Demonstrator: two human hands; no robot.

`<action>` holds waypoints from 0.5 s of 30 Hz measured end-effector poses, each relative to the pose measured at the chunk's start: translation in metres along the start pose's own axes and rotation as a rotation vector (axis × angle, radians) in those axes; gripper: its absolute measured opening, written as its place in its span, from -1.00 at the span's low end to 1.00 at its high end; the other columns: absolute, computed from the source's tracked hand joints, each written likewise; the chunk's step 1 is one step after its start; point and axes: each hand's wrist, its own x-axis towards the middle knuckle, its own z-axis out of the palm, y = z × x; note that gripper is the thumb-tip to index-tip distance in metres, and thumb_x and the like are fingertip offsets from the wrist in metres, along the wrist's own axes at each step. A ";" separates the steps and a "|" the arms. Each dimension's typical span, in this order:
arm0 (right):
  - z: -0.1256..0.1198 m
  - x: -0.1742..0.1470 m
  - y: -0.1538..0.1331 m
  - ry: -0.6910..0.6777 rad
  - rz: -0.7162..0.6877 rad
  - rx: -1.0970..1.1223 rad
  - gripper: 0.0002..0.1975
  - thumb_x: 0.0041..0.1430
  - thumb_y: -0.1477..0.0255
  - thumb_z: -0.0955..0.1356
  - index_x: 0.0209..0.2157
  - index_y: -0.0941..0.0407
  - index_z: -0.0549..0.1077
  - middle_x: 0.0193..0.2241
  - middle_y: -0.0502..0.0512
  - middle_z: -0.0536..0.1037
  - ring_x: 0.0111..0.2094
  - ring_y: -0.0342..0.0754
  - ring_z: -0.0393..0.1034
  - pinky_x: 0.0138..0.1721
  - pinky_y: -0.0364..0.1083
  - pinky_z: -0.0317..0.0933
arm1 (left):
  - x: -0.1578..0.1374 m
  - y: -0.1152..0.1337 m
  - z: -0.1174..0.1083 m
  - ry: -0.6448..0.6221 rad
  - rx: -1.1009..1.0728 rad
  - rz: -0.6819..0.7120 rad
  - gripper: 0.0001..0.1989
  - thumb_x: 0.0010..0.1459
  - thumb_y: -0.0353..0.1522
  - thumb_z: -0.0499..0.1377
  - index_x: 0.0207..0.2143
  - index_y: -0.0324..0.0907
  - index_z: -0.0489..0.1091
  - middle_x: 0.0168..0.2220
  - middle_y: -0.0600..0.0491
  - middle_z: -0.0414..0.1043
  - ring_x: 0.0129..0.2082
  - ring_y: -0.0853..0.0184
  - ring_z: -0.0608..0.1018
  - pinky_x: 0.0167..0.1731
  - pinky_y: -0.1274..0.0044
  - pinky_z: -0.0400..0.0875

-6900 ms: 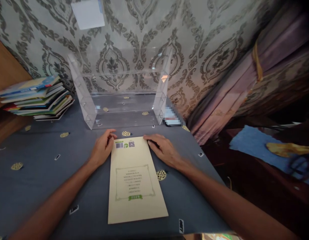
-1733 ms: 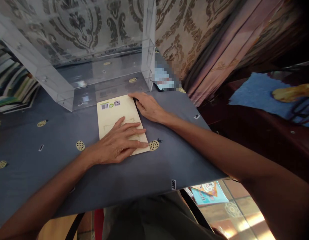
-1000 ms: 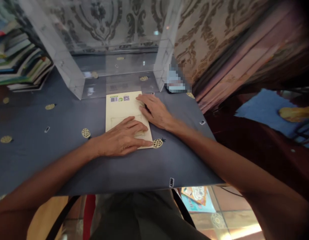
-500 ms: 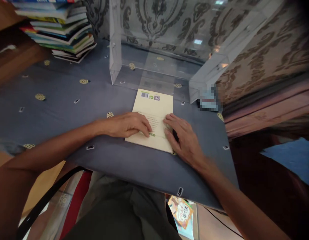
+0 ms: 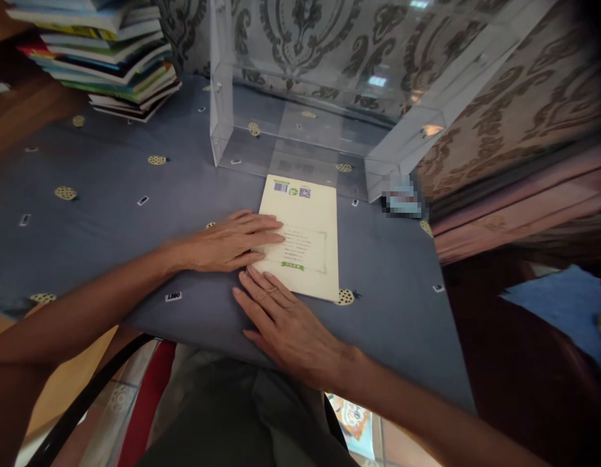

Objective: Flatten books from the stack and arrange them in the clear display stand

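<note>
A pale yellow book [image 5: 305, 211] lies flat on the table, with a barcode and a QR code near its far edge and a block of print framed lower down. My left hand [image 5: 235, 241] rests palm down across its left edge, fingers stretched over the cover. Just nearer to me, my right hand [image 5: 285, 318] lies flat at the book's lower left corner, fingers extended and partly over the cover. Neither hand grips the book. The corner beneath my right hand is hidden.
Behind the book stands a clear acrylic rack [image 5: 222, 123] against the patterned wall. A tall stack of books [image 5: 115, 65] is at the far left. A blurred-out light blue item [image 5: 404, 198] sits by the rack's right foot. The blue tablecloth [image 5: 388, 292] drapes over the front edge.
My right hand has moved from the book's right edge to its lower left corner. My left hand has shifted slightly left, its fingers straightening. The book has hardly moved.
</note>
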 end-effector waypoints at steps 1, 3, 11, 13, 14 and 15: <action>-0.002 -0.003 0.000 -0.005 0.006 0.004 -0.49 0.38 0.38 0.28 0.26 0.38 0.28 0.31 0.48 0.23 0.40 0.21 0.00 0.35 0.22 0.11 | 0.000 -0.001 -0.001 -0.026 0.010 -0.007 -0.56 0.44 -0.25 -0.05 0.29 -0.09 0.24 0.36 -0.10 0.21 0.39 0.16 0.20 0.35 0.17 0.05; -0.005 -0.009 -0.001 -0.011 0.027 0.003 -0.48 0.39 0.38 0.28 0.26 0.38 0.28 0.31 0.49 0.24 0.40 0.21 -0.02 0.36 0.21 0.09 | -0.001 -0.003 -0.002 -0.062 0.022 -0.016 -0.55 0.44 -0.21 -0.05 0.31 -0.06 0.21 0.38 -0.08 0.17 0.40 0.16 0.17 0.36 0.18 0.01; -0.012 -0.042 -0.004 0.028 0.129 -0.061 -0.50 0.37 0.47 0.27 0.26 0.39 0.25 0.33 0.47 0.21 0.45 0.17 -0.22 0.38 0.22 0.03 | -0.001 -0.004 -0.004 -0.095 0.056 0.017 -0.51 0.46 -0.20 -0.09 0.35 -0.14 0.14 0.40 -0.14 0.12 0.41 0.15 0.13 0.36 0.19 -0.02; -0.014 -0.053 -0.003 0.043 0.163 -0.080 -0.51 0.37 0.49 0.26 0.26 0.38 0.25 0.33 0.46 0.22 0.45 0.14 -0.26 0.37 0.22 0.05 | 0.000 -0.004 -0.004 -0.099 0.058 0.012 -0.50 0.46 -0.19 -0.09 0.36 -0.13 0.12 0.40 -0.13 0.10 0.42 0.16 0.13 0.36 0.18 -0.02; -0.015 -0.058 -0.003 0.051 0.181 -0.096 -0.53 0.38 0.50 0.25 0.26 0.38 0.25 0.33 0.46 0.23 0.45 0.14 -0.26 0.36 0.22 0.07 | 0.000 -0.004 -0.004 -0.100 0.056 0.008 -0.50 0.46 -0.18 -0.09 0.36 -0.11 0.11 0.41 -0.12 0.10 0.42 0.16 0.13 0.36 0.18 -0.02; -0.017 -0.063 -0.003 0.059 0.201 -0.113 -0.54 0.39 0.50 0.24 0.25 0.38 0.26 0.32 0.46 0.25 0.45 0.13 -0.24 0.36 0.21 0.09 | 0.000 -0.003 -0.004 -0.099 0.052 0.004 -0.50 0.46 -0.18 -0.09 0.36 -0.10 0.11 0.41 -0.11 0.10 0.41 0.16 0.13 0.36 0.18 -0.01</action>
